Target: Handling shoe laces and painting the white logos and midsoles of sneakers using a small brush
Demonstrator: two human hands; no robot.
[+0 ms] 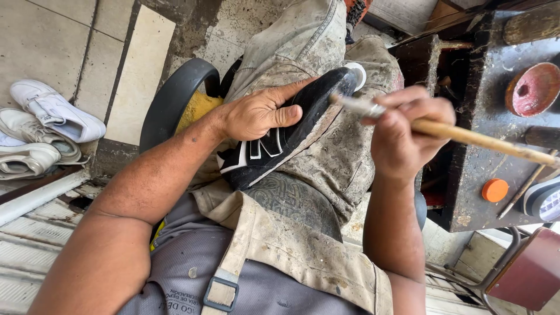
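A black sneaker (280, 137) with white side marking lies on the person's lap at the centre of the frame, sole edge turned up. The left hand (256, 114) is wrapped over its upper, fingers curled, pinning it to the thigh. The right hand (402, 131) is closed around a wooden-handled brush (443, 131), whose bristle tip touches the sole edge near the toe. This looks like the step of coating the sole rim; continuing along it would call for a steady shoe and a light stroke. White sneakers (46, 125) lie at left; an orange lid (494, 190) sits on the dark counter (484, 116) at right.
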